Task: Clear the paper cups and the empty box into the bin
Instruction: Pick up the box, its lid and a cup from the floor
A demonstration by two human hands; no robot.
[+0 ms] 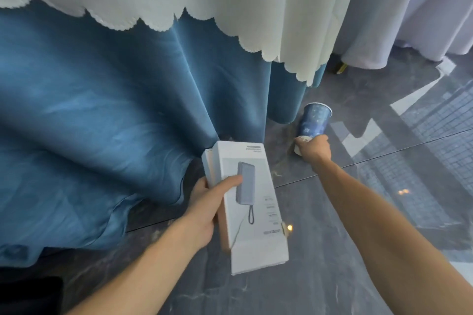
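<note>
Left grip (204, 202) is closed around the white power-bank box (252, 202); right grip (313, 147) clasps the blue paper cup (313, 121) by its base, low over the floor (320, 250). Best lift it gently, without crushing; no bin in view

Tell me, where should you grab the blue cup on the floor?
Grip the cup round its narrow bottom end, coming from the near side, as the right hand does. It lies tipped with its open mouth pointing away towards the curtain, so the bottom is nearest.
</note>
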